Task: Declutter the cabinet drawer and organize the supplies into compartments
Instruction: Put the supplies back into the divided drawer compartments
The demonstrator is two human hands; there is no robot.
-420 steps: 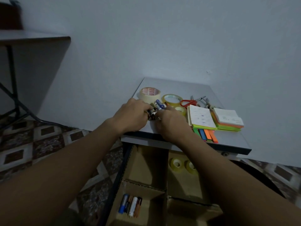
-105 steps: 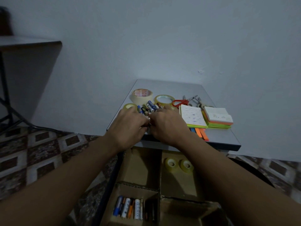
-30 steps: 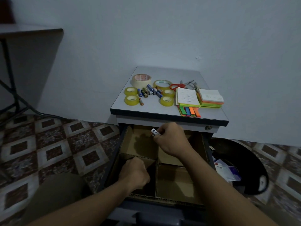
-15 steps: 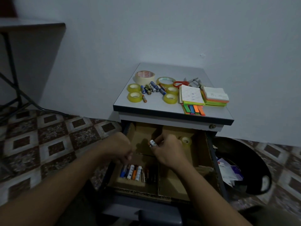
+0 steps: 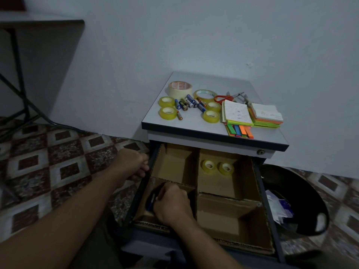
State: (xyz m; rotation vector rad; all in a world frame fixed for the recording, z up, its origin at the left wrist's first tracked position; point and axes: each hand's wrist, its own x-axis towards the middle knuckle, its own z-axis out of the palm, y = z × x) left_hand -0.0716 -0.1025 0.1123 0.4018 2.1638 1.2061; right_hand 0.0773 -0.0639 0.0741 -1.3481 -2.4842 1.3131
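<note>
1. My left hand (image 5: 134, 165) is at the left wall of the open drawer (image 5: 270, 220). Its fingers are curled against the edge, and I cannot tell whether they grip it.
2. My right hand (image 5: 172, 202) is down in the front-left compartment (image 5: 140, 216), fingers bent downward. A blue battery (image 5: 150, 203) shows beside the knuckles. I cannot tell whether the fingers hold anything.
3. Two small tape rolls (image 5: 208, 165) stand side by side in the back-right compartment.
4. On the worktop (image 5: 194, 121) above, loose batteries (image 5: 186, 103) lie between four yellow tape rolls (image 5: 168, 113). A masking tape roll (image 5: 179, 88) and a larger clear roll (image 5: 205, 94) sit behind them.
5. Further right lie red-handled scissors (image 5: 223, 98), sticky-note pads (image 5: 236, 113) and coloured tabs (image 5: 240, 131).
6. A black bin (image 5: 303, 206) stands on the floor just right of the drawer.
</note>
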